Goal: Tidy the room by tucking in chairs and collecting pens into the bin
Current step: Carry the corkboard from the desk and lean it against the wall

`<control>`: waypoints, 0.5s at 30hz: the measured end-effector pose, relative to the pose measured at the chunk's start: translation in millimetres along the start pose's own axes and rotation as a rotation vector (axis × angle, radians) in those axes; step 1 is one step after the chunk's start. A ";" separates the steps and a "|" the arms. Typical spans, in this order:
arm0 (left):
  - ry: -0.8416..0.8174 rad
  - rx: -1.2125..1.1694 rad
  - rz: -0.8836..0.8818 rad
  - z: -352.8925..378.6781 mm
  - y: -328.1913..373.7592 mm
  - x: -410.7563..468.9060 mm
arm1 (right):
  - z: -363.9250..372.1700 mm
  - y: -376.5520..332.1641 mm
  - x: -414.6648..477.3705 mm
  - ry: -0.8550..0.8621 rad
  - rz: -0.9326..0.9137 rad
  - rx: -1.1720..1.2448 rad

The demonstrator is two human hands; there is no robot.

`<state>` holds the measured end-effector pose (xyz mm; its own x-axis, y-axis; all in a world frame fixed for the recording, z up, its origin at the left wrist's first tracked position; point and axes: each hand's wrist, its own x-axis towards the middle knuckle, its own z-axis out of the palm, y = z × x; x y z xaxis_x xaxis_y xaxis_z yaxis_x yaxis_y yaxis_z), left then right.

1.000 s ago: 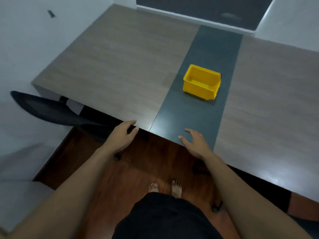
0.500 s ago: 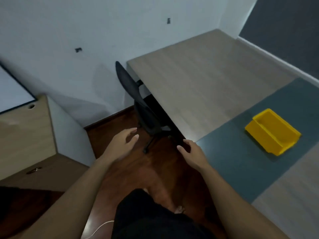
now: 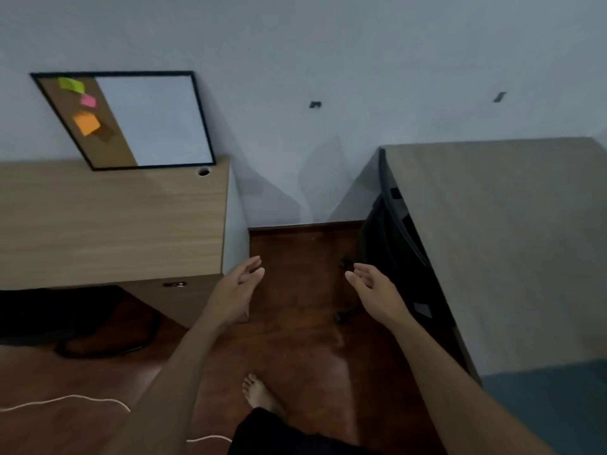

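Observation:
A black mesh office chair (image 3: 391,244) stands pushed in against the left edge of the grey wooden table (image 3: 512,244), its back nearly touching the tabletop. My left hand (image 3: 238,290) hovers open over the dark wood floor, fingers apart, holding nothing. Held out level with it, my right hand (image 3: 374,289) is open and empty too, a short way left of the chair's base. No pens and no bin appear in this view.
A light wooden desk (image 3: 111,221) with a drawer stands at the left, a framed whiteboard (image 3: 131,119) with sticky notes leaning on the wall above it. A second dark chair base (image 3: 101,336) sits under that desk. A white cable (image 3: 65,400) lies on the floor.
The view has swung left, away from the table and the yellow bin, which has left the frame. Both hands came off the table edge and stay open over the floor.

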<state>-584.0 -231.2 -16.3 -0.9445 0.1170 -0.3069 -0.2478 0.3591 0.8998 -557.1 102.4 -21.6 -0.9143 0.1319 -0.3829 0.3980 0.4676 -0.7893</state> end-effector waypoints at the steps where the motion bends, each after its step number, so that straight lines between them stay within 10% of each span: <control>1: 0.022 -0.030 -0.001 -19.7 -5.3 5.4 | 11.1 -18.4 13.1 -0.019 -0.019 -0.027; 15: 0.349 -0.301 -0.112 -220.3 -60.4 47.5 | 152.5 -193.3 153.1 -0.132 -0.120 -0.146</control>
<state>-661.4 -451.3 -17.0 -0.9116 -0.2438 -0.3309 -0.3550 0.0614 0.9328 -762.6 -101.1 -0.9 -0.9330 -0.0432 -0.3574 0.2631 0.5956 -0.7590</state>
